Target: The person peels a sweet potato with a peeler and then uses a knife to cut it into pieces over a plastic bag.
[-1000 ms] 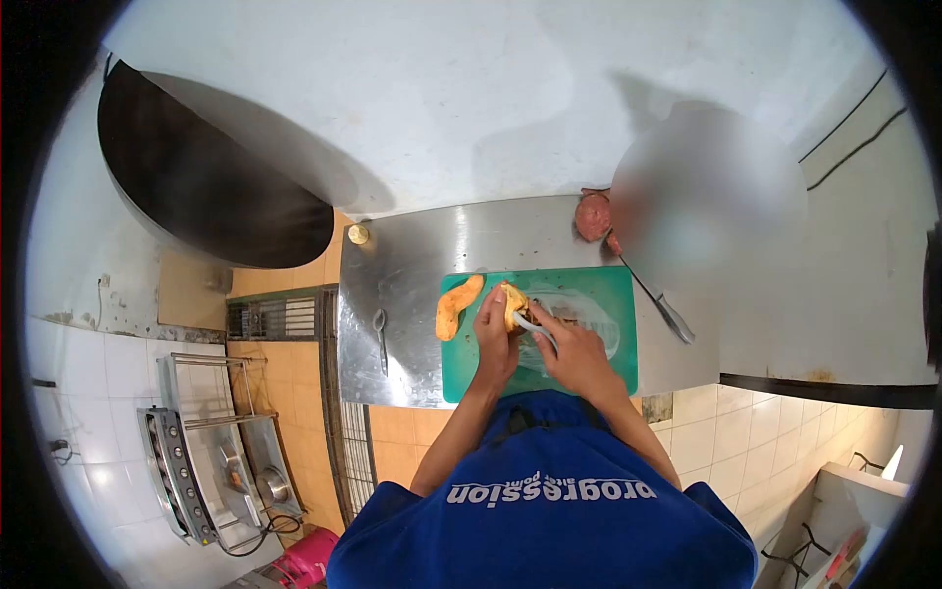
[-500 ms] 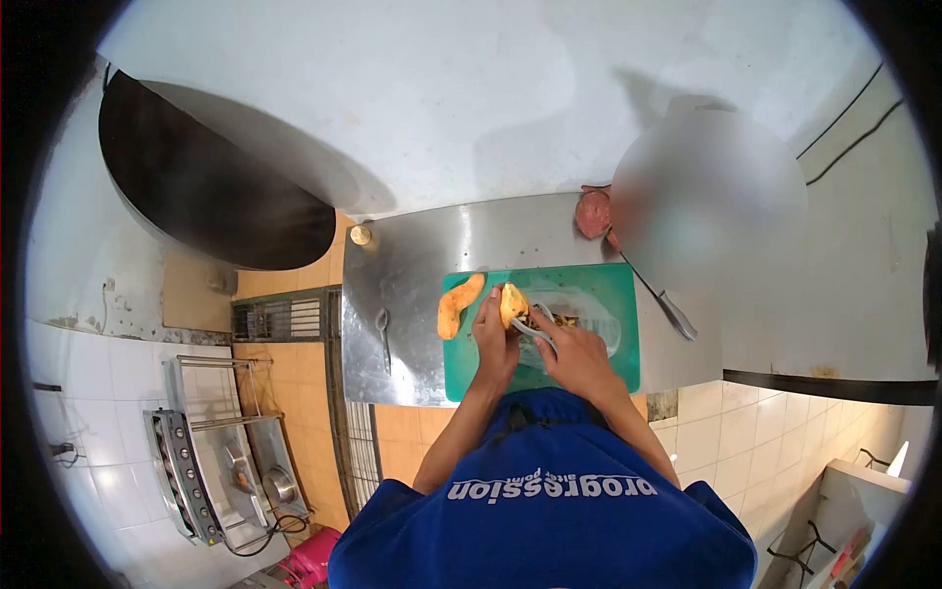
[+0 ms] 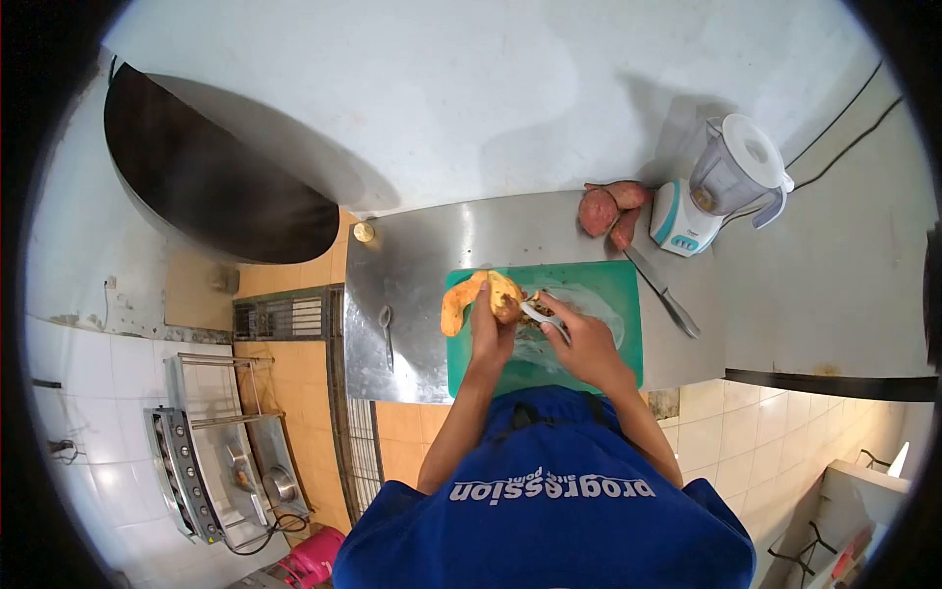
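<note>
Both hands were clamped: left hand (image 3: pixel 488 329) on a part-peeled sweet potato (image 3: pixel 503 294), right hand (image 3: pixel 579 344) on what appeared to be a peeler (image 3: pixel 538 312), above the green board (image 3: pixel 618 285). Peeling underway; next stroke needs the tuber turned.

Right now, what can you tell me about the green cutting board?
The green cutting board is a flat rectangle that looks like plastic, lying on the shiny metal counter near its front edge. A peeled orange sweet potato rests on its left end. Over the middle, the left hand holds another sweet potato while the right hand works a peeler. Peelings and what looks like clear plastic lie on it.
</note>
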Tool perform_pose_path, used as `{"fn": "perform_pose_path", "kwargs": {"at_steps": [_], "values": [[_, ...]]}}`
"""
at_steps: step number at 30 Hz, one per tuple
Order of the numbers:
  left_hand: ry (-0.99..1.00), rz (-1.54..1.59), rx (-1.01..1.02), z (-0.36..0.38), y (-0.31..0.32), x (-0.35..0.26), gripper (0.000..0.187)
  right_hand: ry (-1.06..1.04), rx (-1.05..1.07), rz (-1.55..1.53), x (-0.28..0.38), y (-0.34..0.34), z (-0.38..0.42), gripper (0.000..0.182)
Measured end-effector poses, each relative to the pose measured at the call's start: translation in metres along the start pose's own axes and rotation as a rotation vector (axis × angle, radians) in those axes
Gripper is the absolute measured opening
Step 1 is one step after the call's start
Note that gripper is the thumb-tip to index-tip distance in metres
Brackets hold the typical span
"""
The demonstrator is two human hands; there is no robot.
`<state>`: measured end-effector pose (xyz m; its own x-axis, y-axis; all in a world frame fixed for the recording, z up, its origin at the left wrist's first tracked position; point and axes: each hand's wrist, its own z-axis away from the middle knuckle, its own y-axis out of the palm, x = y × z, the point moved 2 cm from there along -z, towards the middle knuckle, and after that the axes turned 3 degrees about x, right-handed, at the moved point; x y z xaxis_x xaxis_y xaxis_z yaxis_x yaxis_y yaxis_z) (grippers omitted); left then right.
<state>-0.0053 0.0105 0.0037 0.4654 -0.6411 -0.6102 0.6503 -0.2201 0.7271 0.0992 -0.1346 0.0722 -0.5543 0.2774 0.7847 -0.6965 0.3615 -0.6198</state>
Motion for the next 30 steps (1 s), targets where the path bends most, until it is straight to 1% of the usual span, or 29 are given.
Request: {"fn": "perform_pose_path", "kwargs": {"at_steps": [1, 2, 4, 6, 9, 10, 11, 12, 14, 16, 17, 18, 19, 21, 22, 23, 24, 25, 27, 28, 29, 30], "values": [[-0.026, -0.091, 0.077, 0.004, 0.004, 0.000, 0.039, 0.000, 0.003, -0.001, 0.001, 0.003, -0.001, 0.049], [-0.006, -0.160, 0.067, 0.010, 0.009, 0.002, 0.037, -0.017, 0.011, 0.026, 0.003, 0.005, -0.002, 0.049], [0.030, -0.165, 0.075, 0.014, 0.014, 0.003, 0.036, -0.035, 0.018, 0.057, 0.006, 0.007, -0.001, 0.049], [0.075, -0.162, 0.079, 0.015, 0.015, 0.004, 0.034, 0.003, 0.064, 0.121, 0.005, 0.009, 0.002, 0.048], [0.114, -0.181, 0.021, 0.012, 0.008, 0.007, 0.032, 0.039, 0.132, 0.116, 0.007, 0.007, 0.004, 0.048], [0.108, -0.077, -0.061, 0.006, 0.001, 0.008, 0.034, 0.035, 0.135, 0.114, 0.008, 0.006, 0.007, 0.048], [0.101, 0.022, -0.139, 0.000, -0.006, 0.008, 0.036, 0.099, 0.291, 0.184, 0.007, 0.007, 0.012, 0.048], [0.102, 0.014, -0.134, -0.007, -0.012, 0.001, 0.036, 0.165, 0.441, 0.251, 0.006, 0.010, 0.016, 0.048], [0.315, 0.095, -0.135, -0.020, -0.022, -0.021, 0.041, 0.167, 0.411, 0.222, -0.016, 0.018, 0.026, 0.048], [0.318, 0.059, -0.133, -0.021, -0.022, -0.034, 0.042, 0.169, 0.407, 0.199, -0.015, 0.013, 0.025, 0.048], [0.324, 0.024, -0.135, -0.017, -0.023, -0.037, 0.043, 0.174, 0.300, 0.177, -0.016, 0.007, 0.020, 0.048], [0.279, 0.012, -0.104, -0.011, -0.022, -0.035, 0.040, 0.174, 0.189, 0.152, -0.012, 0.000, 0.012, 0.049], [0.285, 0.007, -0.105, -0.009, -0.024, -0.031, 0.040, 0.169, 0.189, 0.147, -0.009, 0.001, 0.007, 0.049], [0.178, 0.064, -0.041, -0.007, -0.022, -0.011, 0.044, 0.002, -0.011, 0.006, -0.001, -0.002, 0.001, 0.048], [0.129, 0.093, -0.078, -0.004, -0.016, -0.005, 0.044, 0.007, -0.016, 0.009, 0.008, -0.005, -0.002, 0.048], [0.124, 0.095, -0.075, -0.001, -0.014, -0.002, 0.044, 0.069, 0.057, -0.016, 0.018, -0.007, -0.004, 0.047], [0.084, -0.007, -0.018, 0.001, -0.012, 0.000, 0.039, 0.131, 0.131, -0.041, 0.023, -0.008, -0.004, 0.046], [0.046, -0.109, 0.039, 0.003, -0.011, 0.002, 0.034, 0.134, 0.130, -0.040, 0.020, -0.003, -0.003, 0.046], [0.043, -0.117, 0.005, 0.002, -0.007, 0.006, 0.034, 0.008, 0.091, 0.117, 0.015, 0.008, 0.003, 0.046], [0.090, -0.075, -0.020, 0.000, -0.006, 0.004, 0.035, 0.009, 0.084, 0.119, 0.013, 0.006, 0.006, 0.046], [0.138, -0.031, -0.046, -0.003, -0.004, 0.002, 0.036, 0.096, 0.197, 0.182, 0.009, 0.001, 0.009, 0.046], [0.140, -0.030, -0.043, -0.006, -0.004, -0.001, 0.036, 0.183, 0.312, 0.243, 0.004, -0.002, 0.013, 0.046]]}}
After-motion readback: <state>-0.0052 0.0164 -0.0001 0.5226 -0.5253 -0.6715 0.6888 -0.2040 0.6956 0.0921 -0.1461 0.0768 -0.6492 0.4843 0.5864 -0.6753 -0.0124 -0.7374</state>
